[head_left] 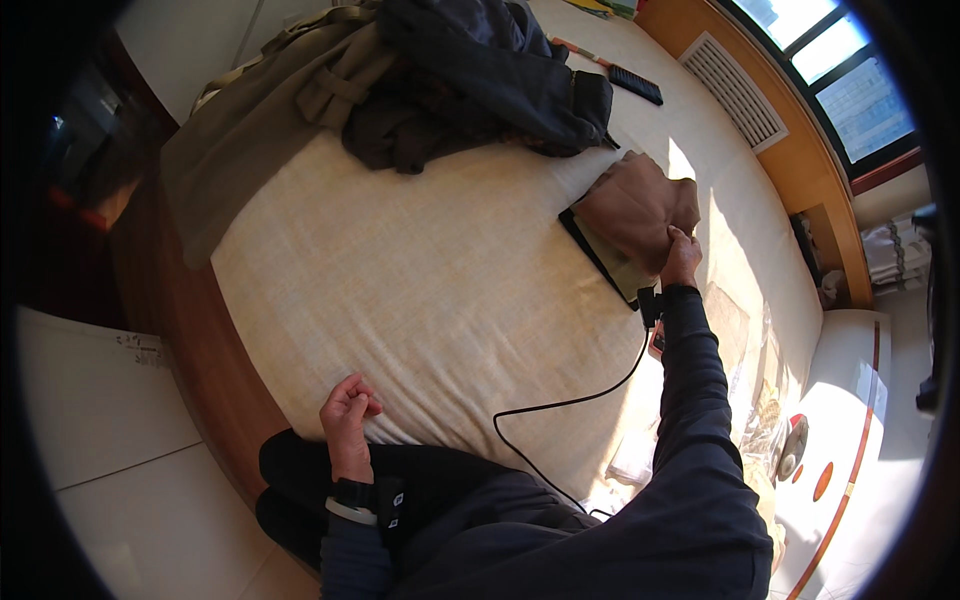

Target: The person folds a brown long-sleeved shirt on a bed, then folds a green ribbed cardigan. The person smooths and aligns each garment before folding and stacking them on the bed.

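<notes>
My right hand (pixel 682 260) reaches out over the bed and pinches the near right edge of a folded brown cloth garment (pixel 632 205). Under it lie an olive cloth (pixel 605 250) and a dark one (pixel 590 248), stacked and showing only along the left side. A black device with a cable (pixel 590 398) sits at the right wrist. My left hand (pixel 348 425) hovers at the bed's near edge above my leg, fingers loosely curled, with nothing visible in them.
A dark jacket (pixel 500 75) and a brown-olive coat (pixel 260 130) are heaped at the bed's far side. Beyond the jacket lies a black-bristled brush (pixel 636 84). Clear plastic bags (pixel 765 420) gather at the right, below the window (pixel 865 105). A wooden bed edge (pixel 200 330) runs along the left.
</notes>
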A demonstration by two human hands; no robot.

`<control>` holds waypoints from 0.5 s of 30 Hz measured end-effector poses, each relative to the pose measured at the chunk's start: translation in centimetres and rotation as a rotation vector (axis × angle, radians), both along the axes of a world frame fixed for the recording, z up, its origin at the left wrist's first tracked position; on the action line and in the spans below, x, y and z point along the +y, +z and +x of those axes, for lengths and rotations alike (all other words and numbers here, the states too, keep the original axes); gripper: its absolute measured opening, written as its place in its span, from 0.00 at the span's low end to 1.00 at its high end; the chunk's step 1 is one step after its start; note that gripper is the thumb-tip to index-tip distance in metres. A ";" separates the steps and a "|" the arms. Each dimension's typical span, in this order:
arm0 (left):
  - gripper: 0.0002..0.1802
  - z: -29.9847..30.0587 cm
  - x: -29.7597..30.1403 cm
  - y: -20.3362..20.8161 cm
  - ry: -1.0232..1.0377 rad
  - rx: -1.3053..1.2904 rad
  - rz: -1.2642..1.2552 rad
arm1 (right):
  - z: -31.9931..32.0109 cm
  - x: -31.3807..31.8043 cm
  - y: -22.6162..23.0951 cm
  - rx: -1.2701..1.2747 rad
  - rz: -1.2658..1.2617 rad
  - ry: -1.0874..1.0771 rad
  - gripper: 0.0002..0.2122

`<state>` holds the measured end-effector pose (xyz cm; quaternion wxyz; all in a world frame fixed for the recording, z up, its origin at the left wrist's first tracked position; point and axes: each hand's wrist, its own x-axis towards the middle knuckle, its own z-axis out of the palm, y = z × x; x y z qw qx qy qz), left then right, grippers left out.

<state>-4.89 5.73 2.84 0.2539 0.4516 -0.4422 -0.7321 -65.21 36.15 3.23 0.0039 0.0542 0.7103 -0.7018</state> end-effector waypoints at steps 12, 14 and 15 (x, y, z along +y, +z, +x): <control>0.18 0.0 0.0 -0.3 0.021 0.030 0.010 | -2.1 1.3 -0.2 -0.124 -0.094 0.102 0.23; 0.18 0.0 0.0 -0.4 0.029 0.034 -0.001 | -1.6 0.8 -0.1 0.067 -0.078 0.123 0.20; 0.18 0.1 -0.1 -0.5 0.019 0.019 0.006 | -0.9 0.7 -0.2 0.133 -0.020 0.059 0.19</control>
